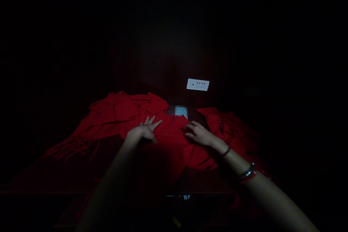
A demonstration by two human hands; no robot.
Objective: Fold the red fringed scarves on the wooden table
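A red fringed scarf point(114, 116) lies spread over a dark table in a very dim room. My left hand point(145, 129) rests on the cloth near its middle, fingers stretched out and pointing right. My right hand point(199, 134) lies on the cloth a little to the right, fingers slightly curled and pressing down on the fabric. A dark band and bracelets point(246, 173) sit on my right wrist and forearm. Part of the scarf hangs over the table's front edge between my arms.
A white wall socket plate point(198, 84) sits on the dark wall behind the table. A small pale blue object point(181, 111) lies just beyond the scarf. Fringe point(70, 146) trails at the left. The surroundings are too dark to make out.
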